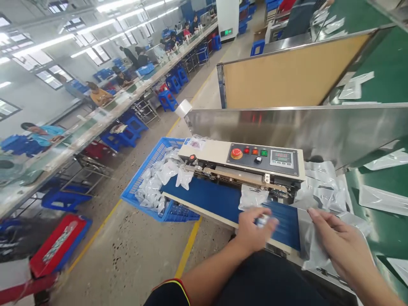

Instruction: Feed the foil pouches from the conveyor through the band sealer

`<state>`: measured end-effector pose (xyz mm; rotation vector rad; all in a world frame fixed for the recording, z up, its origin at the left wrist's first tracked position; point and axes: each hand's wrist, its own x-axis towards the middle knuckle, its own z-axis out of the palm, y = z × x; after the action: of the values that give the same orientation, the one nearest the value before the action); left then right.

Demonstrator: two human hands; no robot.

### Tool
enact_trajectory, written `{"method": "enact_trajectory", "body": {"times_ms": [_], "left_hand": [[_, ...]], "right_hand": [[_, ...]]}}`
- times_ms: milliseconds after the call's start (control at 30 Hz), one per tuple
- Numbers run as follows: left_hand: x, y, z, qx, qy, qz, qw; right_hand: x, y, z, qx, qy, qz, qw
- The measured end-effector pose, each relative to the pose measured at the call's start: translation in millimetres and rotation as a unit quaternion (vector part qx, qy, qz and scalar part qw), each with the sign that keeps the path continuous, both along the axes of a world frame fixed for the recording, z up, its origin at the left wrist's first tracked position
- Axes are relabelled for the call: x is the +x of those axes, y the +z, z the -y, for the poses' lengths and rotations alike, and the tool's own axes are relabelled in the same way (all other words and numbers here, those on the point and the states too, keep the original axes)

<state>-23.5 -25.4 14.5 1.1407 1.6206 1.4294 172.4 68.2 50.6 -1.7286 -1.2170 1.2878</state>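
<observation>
A cream band sealing machine [223, 155] with a control panel [263, 159] stands over a blue conveyor belt [210, 196]. A clear plastic pouch [253, 196] lies on the belt under the sealing head, and another pouch [184, 176] rides near the belt's left end. My left hand [253, 231] is closed on a small silvery item at the belt's front edge. My right hand [341, 244] lies flat with fingers out on a clear pouch [314, 248] at the belt's right end.
A blue crate [149, 208] full of sealed pouches sits on the floor at the belt's left end. More clear pouches [321, 180] are heaped right of the machine on a green table [387, 70]. A steel panel [287, 127] rises behind. Seated workers line a long bench [105, 117] at left.
</observation>
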Motion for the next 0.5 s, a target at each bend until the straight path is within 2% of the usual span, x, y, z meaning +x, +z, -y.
{"method": "enact_trajectory", "body": {"times_ms": [67, 100, 200, 267, 367, 433, 500], "left_hand": [[18.6, 5.0, -1.2, -0.015, -0.117, 0.029, 0.993], [26.5, 5.6, -4.9, -0.026, -0.141, 0.038, 0.989], [38.9, 3.5, -21.7, -0.055, -0.115, 0.091, 0.988], [39.5, 0.7, -33.2, -0.061, -0.094, 0.152, 0.982], [39.5, -4.2, -46.3, -0.064, -0.083, 0.179, 0.978], [43.7, -8.6, -54.4, -0.085, -0.058, 0.158, 0.982], [51.5, -14.5, -65.0, -0.13, -0.003, 0.171, 0.977]], "right_hand": [[-16.5, 3.1, 7.2, -0.032, -0.032, -0.095, 0.994], [-24.1, 4.5, 8.9, -0.034, -0.049, -0.143, 0.988], [-31.1, 4.5, 9.0, 0.001, -0.073, -0.24, 0.968], [-19.7, -1.0, 9.6, 0.019, -0.047, -0.215, 0.975], [10.2, -16.5, 14.0, 0.01, 0.025, -0.095, 0.995], [28.4, -28.5, 13.5, 0.002, 0.016, -0.049, 0.999], [39.0, -38.4, 5.6, -0.011, -0.037, -0.042, 0.998]]}}
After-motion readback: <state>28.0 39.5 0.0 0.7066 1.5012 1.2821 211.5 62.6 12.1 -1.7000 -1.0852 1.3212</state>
